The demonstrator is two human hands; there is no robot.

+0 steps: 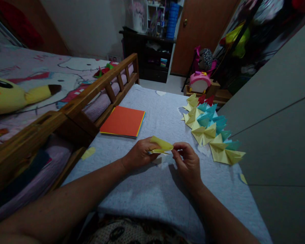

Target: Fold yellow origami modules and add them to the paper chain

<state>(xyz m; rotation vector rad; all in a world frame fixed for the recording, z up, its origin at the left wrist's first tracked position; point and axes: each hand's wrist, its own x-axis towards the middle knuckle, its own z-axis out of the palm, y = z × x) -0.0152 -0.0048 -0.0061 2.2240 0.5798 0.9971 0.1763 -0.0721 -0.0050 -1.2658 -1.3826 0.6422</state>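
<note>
A piece of folded yellow paper is held just above the bed, with several layers showing along its lower side. My left hand is closed around its left end. At the right tip of the paper, the thumb and forefinger of my right hand pinch the edge. Beyond my left hand lies a stack of square paper sheets, orange on top with yellow and blue edges below. To the right stand rows of folded paper pieces, yellow ones in front of blue ones, with red ones at the far end.
A wooden bed rail runs along the left, with a yellow plush toy on the bed behind it. A pale cabinet borders the right side. Past the far edge are a dark shelf unit and a pink toy.
</note>
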